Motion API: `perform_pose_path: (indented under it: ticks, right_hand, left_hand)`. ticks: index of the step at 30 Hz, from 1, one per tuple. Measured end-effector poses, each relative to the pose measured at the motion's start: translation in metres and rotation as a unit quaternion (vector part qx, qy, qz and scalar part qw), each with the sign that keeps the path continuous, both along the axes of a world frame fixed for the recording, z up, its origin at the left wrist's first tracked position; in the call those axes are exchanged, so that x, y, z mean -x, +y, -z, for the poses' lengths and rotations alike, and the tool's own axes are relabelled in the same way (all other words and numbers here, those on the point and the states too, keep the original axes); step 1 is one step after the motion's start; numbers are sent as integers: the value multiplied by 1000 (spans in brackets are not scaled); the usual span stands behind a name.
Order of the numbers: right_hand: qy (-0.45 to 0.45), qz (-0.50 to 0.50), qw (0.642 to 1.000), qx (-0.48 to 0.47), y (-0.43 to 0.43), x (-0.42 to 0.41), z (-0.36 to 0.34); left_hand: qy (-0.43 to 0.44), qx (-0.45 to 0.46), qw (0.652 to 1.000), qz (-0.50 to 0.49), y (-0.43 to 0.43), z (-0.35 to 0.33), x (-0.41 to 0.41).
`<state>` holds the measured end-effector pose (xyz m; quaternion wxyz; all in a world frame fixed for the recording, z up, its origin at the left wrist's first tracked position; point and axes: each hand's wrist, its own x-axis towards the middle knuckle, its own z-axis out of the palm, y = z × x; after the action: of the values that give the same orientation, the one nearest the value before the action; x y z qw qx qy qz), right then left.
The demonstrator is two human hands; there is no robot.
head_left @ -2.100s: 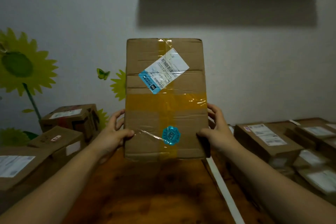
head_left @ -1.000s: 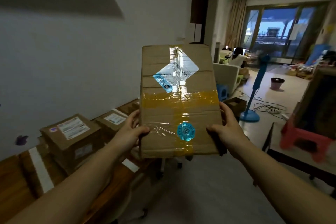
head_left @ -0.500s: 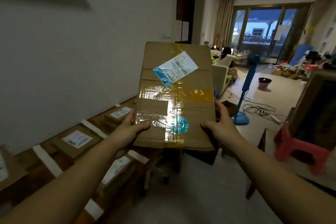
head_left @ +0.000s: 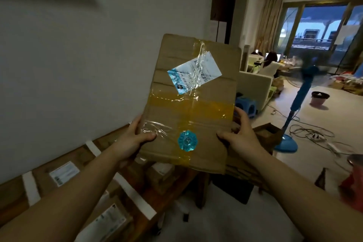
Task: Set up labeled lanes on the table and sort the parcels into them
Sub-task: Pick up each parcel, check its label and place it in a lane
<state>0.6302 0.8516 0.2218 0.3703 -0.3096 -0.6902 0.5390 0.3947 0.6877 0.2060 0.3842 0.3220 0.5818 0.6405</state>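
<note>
Grey wall [head_left: 78,65] stands behind a wooden table [head_left: 11,188], which is crossed by white strips [head_left: 133,194] that mark the lanes; boxes [head_left: 59,180] lie between them. The parcel [head_left: 212,133] I am sorting is off the table, raised in front of me and tilted a little to the right. My left hand [head_left: 131,139] grips its lower left edge, thumb on the front and fingers behind; my right hand [head_left: 241,137] clamps the lower right edge the same way. The label [head_left: 194,72] faces me under shiny tape; glare blurs the print, so I judge the step in hand is reading it. Best to tip the face out of the light and read the address; then choose the lane and lower the parcel flat between two strips, beside the boxes lying there.
</note>
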Motion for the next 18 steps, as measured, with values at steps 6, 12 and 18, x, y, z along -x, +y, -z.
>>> perform_pose_path:
  ticks: [6, 12, 18]
  right_hand:
    - [-15, -91, 996, -6, 75, 33, -2]
    - [-5, -131, 990, 44, 128, 72, -4]
    - [6, -206, 972, 108, 127, 112, 16]
  left_hand:
    - [-8, 33, 995, -97, 29, 1, 8]
    - [-16, 117, 974, -192, -5, -1, 9]
    - [-15, 150, 961, -230, -59, -1, 2]
